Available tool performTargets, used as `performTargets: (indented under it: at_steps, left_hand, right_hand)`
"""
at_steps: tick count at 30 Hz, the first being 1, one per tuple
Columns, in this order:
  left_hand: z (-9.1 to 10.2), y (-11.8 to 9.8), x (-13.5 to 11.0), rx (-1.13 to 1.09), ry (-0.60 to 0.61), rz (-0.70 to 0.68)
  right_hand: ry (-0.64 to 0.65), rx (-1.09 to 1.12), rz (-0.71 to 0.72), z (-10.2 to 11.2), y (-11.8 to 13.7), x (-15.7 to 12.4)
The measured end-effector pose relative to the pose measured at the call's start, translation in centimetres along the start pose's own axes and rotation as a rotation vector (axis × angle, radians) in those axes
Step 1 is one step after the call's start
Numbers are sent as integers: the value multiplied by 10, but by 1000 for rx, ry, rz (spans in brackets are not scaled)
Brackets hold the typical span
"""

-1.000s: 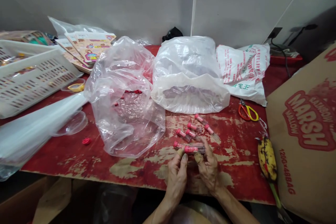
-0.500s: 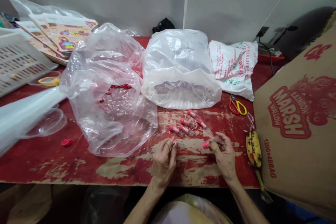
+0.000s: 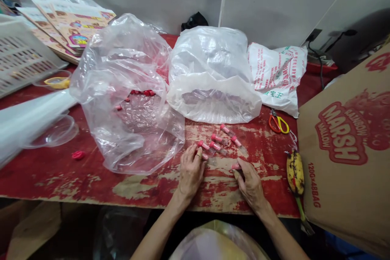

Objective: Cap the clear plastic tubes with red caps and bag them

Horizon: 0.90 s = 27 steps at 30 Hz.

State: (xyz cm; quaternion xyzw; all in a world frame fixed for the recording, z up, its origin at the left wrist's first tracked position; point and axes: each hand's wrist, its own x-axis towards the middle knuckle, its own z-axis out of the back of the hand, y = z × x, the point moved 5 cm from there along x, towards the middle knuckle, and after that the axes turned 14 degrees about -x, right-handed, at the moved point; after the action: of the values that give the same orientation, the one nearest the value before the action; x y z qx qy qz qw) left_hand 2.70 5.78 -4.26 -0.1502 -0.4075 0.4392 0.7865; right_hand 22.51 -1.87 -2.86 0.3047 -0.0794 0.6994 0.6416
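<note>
Several small clear tubes with pink-red caps and printed labels (image 3: 217, 147) lie in a loose cluster on the worn red tabletop (image 3: 146, 187). My left hand (image 3: 190, 172) rests palm down at the cluster's near left, its bent fingers against a capped tube (image 3: 205, 157). To the right, my right hand (image 3: 250, 183) has its fingers closed around another capped tube, with only the pink cap (image 3: 235, 166) showing. A large clear plastic bag (image 3: 131, 142) with red caps inside (image 3: 146, 93) lies open at the left. One loose red cap (image 3: 78, 154) sits beyond it.
Behind the tubes stand a white translucent bag (image 3: 210, 53) and a printed white sack (image 3: 278, 73). Scissors (image 3: 278, 124), a spotted banana (image 3: 295, 172) and a cardboard box (image 3: 344, 162) are at the right. A white basket (image 3: 24, 53) and printed packets (image 3: 76, 24) fill the far left.
My right hand has lowered its tube to the tabletop and turned palm down. The left hand has reached slightly forward, its fingers less curled. The whole view has shifted slightly.
</note>
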Motion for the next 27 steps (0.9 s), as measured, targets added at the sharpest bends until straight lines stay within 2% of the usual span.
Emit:
performTargets:
  at_steps: [5, 8, 12, 15, 18, 27]
  left_hand:
    - [9, -1, -2, -61, -73, 9]
    - [14, 1, -3, -102, -130, 50]
    - [19, 2, -3, -132, -146, 74]
    - [22, 1, -3, -153, -160, 86]
    - [25, 0, -4, -157, -184, 87]
    - [30, 3, -5, -188, -220, 154]
  right_hand:
    - [-82, -15, 2, 11, 5, 5]
    - [-32, -42, 70, 8, 11, 7]
    - [-75, -32, -9, 7, 7, 5]
    - [-46, -71, 0, 2, 7, 2]
    - [-75, -74, -55, 1, 5, 1]
    - [-49, -57, -46, 2, 9, 4]
